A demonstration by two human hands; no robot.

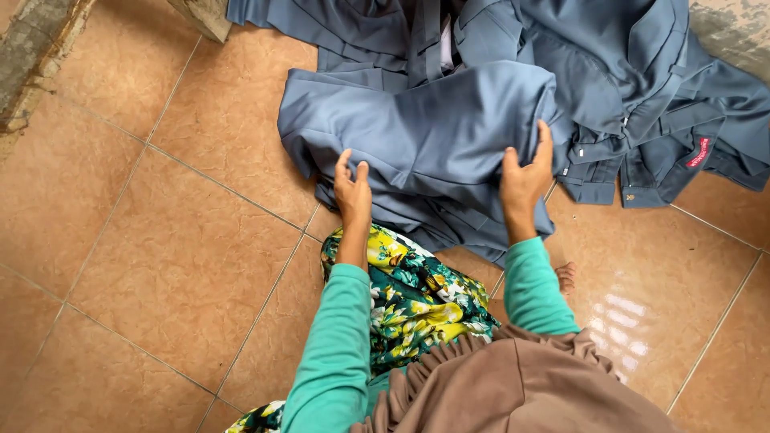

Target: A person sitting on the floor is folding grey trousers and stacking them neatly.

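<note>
A blue-grey garment lay spread on the tiled floor at upper centre. Its right edge was pinched by the right hand, while the left hand rested flat on the cloth, fingers apart. Smoothing seemed in hand; an even fold would be called for next. More garments were heaped at upper right.

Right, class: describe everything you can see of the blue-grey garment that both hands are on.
The blue-grey garment is smooth woven cloth with pressed seams, lying rumpled on the tan tiled floor at the near edge of a heap of similar garments. The left hand lies on its lower edge; the right hand grips a raised fold on its right side. Its near hem reaches a floral cloth. What kind of garment it is cannot be told.
</note>
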